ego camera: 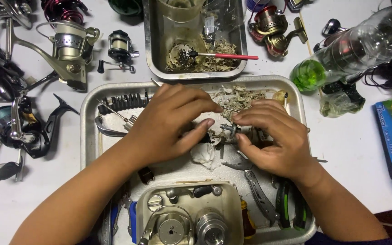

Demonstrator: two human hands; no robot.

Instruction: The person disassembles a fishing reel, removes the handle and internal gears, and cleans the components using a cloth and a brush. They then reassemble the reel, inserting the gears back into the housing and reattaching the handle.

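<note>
Over the metal tray (89, 113), the left hand (169, 124) and right hand (271, 138) both pinch a small metal reel part (229, 130) between fingertips. Seemingly mid-disassembly; next calls for a steady, delicate grip

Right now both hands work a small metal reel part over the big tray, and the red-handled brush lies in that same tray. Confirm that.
Not quite. In the head view the red-handled brush lies in the smaller tray behind, not the big tray. The left hand and right hand do work the small metal reel part there.
</note>
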